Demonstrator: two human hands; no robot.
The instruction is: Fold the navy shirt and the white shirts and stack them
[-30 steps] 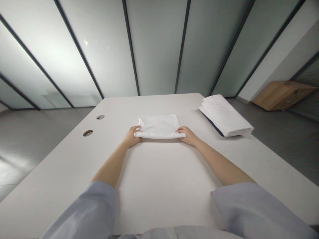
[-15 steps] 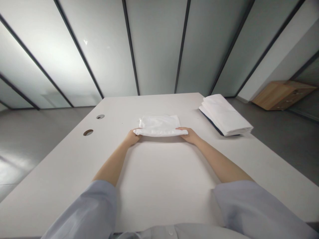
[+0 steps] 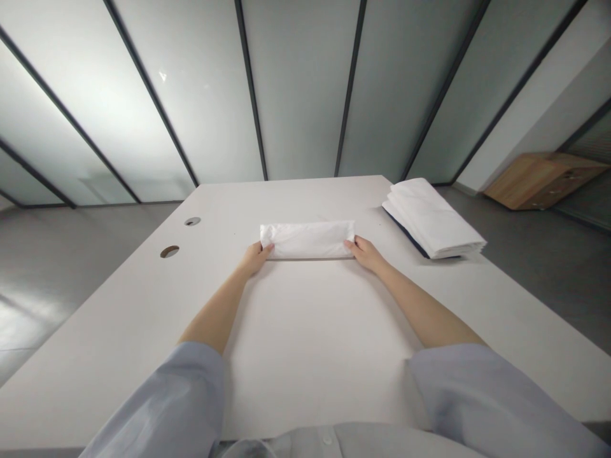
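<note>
A white folded packet (image 3: 308,240), long and flat with a slightly wrinkled, plastic-looking surface, lies across the white table in front of me. My left hand (image 3: 255,258) grips its left end, thumb on top and fingers mostly hidden behind the edge. At the opposite end my right hand (image 3: 366,253) pinches the near corner in the same way, with its thumb on the upper face. What is inside the packet cannot be made out.
A thick stack of folded white sheets (image 3: 432,219) with a dark layer beneath sits at the table's (image 3: 315,343) right side. Two round holes (image 3: 170,252) pierce the tabletop on the left. Frosted glass panels (image 3: 300,89) stand behind, and a wooden cabinet (image 3: 534,181) is far right.
The near part of the packet has been folded over away from me onto the glossy far part, leaving a flat strip. My thumbs now show on top of its ends.
</note>
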